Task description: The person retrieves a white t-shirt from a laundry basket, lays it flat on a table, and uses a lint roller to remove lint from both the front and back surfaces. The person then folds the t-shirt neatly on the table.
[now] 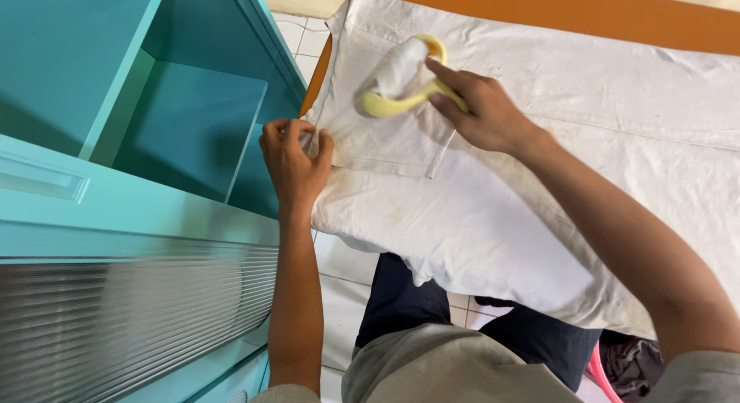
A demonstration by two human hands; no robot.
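While I look down from the head camera, I count two hands at work, one folded white cloth piece, one yellow hanger and one large white sheet under them. My left hand (pixel 295 162) is clenched, its fingers pinching the near corner of the folded white cotton garment (pixel 385 137), which lies flat on the wide, creased white cloth cover (pixel 617 118) spread over the bench. My right hand (pixel 482 110) rests on the far part of that garment; its fingers grasp the curved yellow plastic hanger (pixel 385 106), which sits on the garment with a white cloth roll (pixel 401 66) wrapped about its upper loop.

The garment lies at the left end of the cover, just beside its left edge. One orange bench edge (pixel 586 10) shows as a band along the far side, and a sliver of it runs down the left side near the garment. To the right the cover stretches wide and bare of other things, so there is room that way.

To the left stands one teal metal cabinet (pixel 185 125), open, with one shelf inside; it is close against the bench end, and my left hand is just beside it. A ribbed glass panel (pixel 131 310) fills the cabinet door below. White floor tiles (pixel 343 272) show between cabinet and bench, and my dark trousers (pixel 401 303) are below the overhanging cover.
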